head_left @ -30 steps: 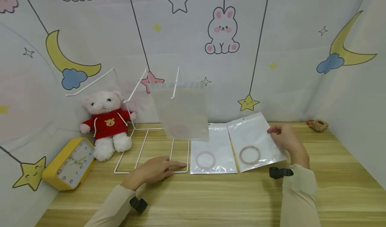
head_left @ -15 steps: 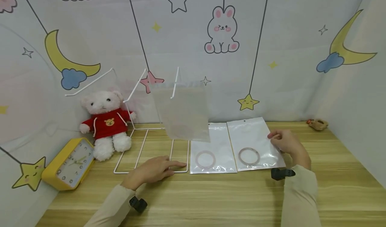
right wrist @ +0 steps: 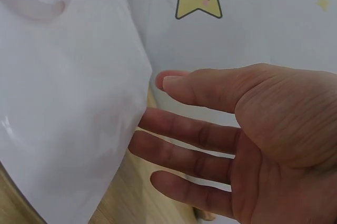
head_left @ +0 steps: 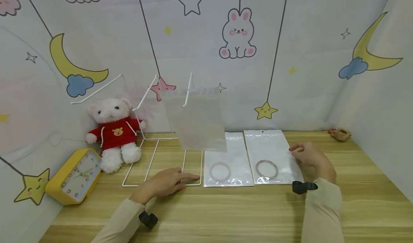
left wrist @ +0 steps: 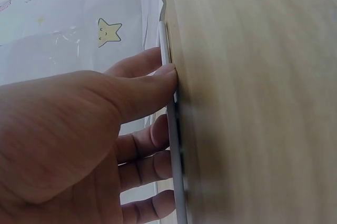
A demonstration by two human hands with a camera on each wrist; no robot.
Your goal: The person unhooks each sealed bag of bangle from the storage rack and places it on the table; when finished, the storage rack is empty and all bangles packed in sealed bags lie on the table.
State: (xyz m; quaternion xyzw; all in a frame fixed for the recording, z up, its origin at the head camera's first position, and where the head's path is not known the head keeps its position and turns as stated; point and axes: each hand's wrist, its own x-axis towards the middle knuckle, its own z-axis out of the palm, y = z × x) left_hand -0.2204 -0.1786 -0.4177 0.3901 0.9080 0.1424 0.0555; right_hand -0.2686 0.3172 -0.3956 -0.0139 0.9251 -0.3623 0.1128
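My left hand (head_left: 164, 182) holds the front bar of a white wire rack (head_left: 151, 164); the left wrist view has the thumb on one side of the bar (left wrist: 179, 182) and fingers on the other. A frosted bag (head_left: 196, 124) hangs from one of the rack's hooks. My right hand (head_left: 311, 157) is beside the right edge of a white plastic pouch (head_left: 267, 144) with a bangle (head_left: 266, 168) showing in it. In the right wrist view, the thumb is apart from that pouch (right wrist: 79, 103), while two fingertips meet its edge. Left of it lies a similar pouch (head_left: 237, 153) with a pale pink bangle (head_left: 220, 171).
A white teddy bear (head_left: 114, 135) in a red hoodie sits behind the rack's left side. A yellow alarm clock (head_left: 74, 176) stands at the far left. A small brown toy (head_left: 340, 134) lies at the back right. Printed cloth covers the wall behind.
The right pouch has come down from a tilted, partly raised pose to lie straight beside the other pouch. My right hand has eased off its edge. My left hand stays put.
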